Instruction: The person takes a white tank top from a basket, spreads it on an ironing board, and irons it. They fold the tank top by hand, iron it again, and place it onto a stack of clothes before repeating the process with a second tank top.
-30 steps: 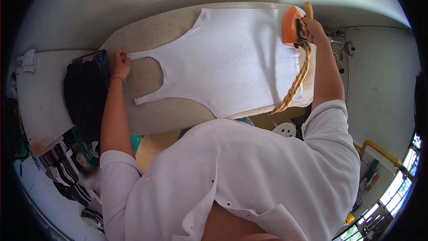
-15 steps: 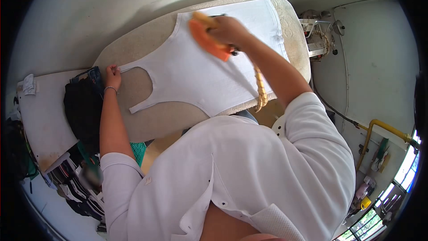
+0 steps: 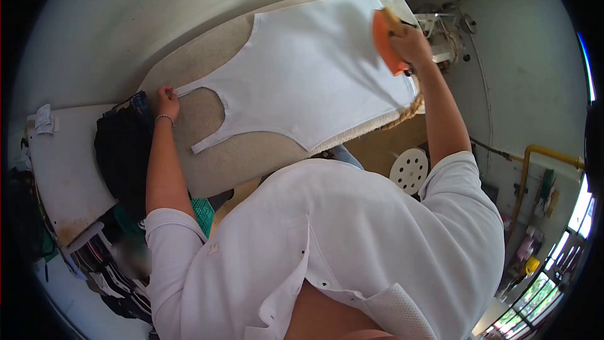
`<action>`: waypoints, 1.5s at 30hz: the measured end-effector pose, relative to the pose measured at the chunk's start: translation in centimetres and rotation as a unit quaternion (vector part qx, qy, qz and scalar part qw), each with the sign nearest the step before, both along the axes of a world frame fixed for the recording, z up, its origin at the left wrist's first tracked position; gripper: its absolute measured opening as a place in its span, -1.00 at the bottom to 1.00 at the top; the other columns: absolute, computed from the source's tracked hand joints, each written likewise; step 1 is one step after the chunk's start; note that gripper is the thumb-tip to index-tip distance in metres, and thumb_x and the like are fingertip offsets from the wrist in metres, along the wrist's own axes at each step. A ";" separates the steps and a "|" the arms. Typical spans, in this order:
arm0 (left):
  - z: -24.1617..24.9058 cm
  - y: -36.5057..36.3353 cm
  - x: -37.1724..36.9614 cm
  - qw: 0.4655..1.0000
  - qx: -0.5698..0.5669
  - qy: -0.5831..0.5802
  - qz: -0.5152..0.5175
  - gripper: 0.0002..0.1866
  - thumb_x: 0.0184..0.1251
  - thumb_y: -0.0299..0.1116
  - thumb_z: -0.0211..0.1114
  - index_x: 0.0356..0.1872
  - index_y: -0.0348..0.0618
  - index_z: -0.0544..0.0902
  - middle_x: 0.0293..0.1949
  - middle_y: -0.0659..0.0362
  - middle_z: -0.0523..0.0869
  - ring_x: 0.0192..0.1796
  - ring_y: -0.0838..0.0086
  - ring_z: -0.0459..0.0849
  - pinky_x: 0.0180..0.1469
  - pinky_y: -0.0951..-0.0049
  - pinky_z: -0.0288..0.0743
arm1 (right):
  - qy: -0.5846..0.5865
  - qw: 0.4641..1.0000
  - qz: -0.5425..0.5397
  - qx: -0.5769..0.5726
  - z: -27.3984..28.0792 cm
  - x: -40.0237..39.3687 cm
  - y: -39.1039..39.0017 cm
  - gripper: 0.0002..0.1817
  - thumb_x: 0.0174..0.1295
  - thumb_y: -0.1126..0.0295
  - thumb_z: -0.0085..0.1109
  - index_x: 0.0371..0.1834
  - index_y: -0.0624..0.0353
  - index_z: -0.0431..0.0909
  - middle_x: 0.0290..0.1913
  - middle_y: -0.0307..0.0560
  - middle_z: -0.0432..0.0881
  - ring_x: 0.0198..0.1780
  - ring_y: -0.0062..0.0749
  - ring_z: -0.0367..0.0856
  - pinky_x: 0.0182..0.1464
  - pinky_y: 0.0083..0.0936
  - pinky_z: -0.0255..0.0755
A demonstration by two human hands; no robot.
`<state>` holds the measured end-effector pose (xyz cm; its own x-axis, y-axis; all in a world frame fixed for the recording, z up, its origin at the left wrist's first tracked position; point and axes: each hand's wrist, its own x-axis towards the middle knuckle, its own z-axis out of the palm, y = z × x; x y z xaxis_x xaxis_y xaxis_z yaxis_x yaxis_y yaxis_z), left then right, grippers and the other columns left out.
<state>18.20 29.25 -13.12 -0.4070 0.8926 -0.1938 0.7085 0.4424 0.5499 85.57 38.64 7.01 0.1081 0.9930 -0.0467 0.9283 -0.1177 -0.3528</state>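
A white tank top (image 3: 302,69) lies spread on a padded ironing board (image 3: 201,173), its shoulder straps toward the left. My right hand (image 3: 412,45) is wrapped round the handle of an orange iron (image 3: 382,39), which is over the garment's hem at the far right. The iron's wrapped cord (image 3: 410,112) hangs down along the board's right edge. At the left end, my left hand (image 3: 167,104) pinches the tip of the upper strap. The lower strap lies loose on the board.
Dark folded clothes (image 3: 123,151) sit beside the board on a white table (image 3: 66,170). A white stool (image 3: 409,171) with round holes stands below the board's right side. Metal equipment (image 3: 447,31) is behind the right end, and a yellow pipe (image 3: 527,170) runs along the wall.
My right hand has moved the iron rightward, from the upper middle of the tank top to its hem. My left hand keeps its pinch on the strap. The view has shifted slightly.
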 end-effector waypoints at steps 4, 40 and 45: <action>0.3 0.7 0.4 0.998 0.008 0.054 -0.032 -0.67 0.42 -0.28 0.16 0.11 -0.16 0.37 0.02 -0.09 0.60 0.11 0.10 0.60 0.18 0.24 0.41 | 0.165 0.962 0.076 -0.203 2.9 -10.5 -4.9 -0.57 0.13 0.10 0.27 0.03 0.02 0.65 -0.53 -0.17 0.65 -0.59 -0.45 0.61 -0.53 -0.46 0.51; 10.4 -19.0 35.6 0.946 0.133 0.134 -0.264 -0.49 0.10 -0.09 0.36 0.15 0.19 0.59 0.27 0.13 0.46 0.26 0.23 0.46 0.32 -0.21 0.09 | 0.146 0.971 -0.172 -0.079 -7.5 28.6 8.0 -0.73 0.17 0.18 0.13 -0.35 0.18 0.51 -0.70 -0.21 0.42 -0.73 -0.48 0.39 -0.68 -0.43 0.25; 9.9 -20.0 39.8 0.975 0.119 0.099 -0.160 -0.64 0.11 -0.12 0.40 -0.02 0.22 0.67 0.14 0.20 0.53 0.15 0.31 0.52 0.31 -0.12 0.16 | -0.009 0.997 -0.015 0.069 -9.7 31.2 12.7 -0.50 0.08 0.21 0.27 0.03 0.29 0.48 -0.34 0.02 0.66 -0.33 -0.16 0.66 -0.24 -0.30 0.49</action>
<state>58.02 9.28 -3.21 -0.1084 0.9902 0.0885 0.8922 0.0576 0.4480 116.79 51.34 -2.68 0.1371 0.9861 0.0934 0.9317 -0.0964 -0.3503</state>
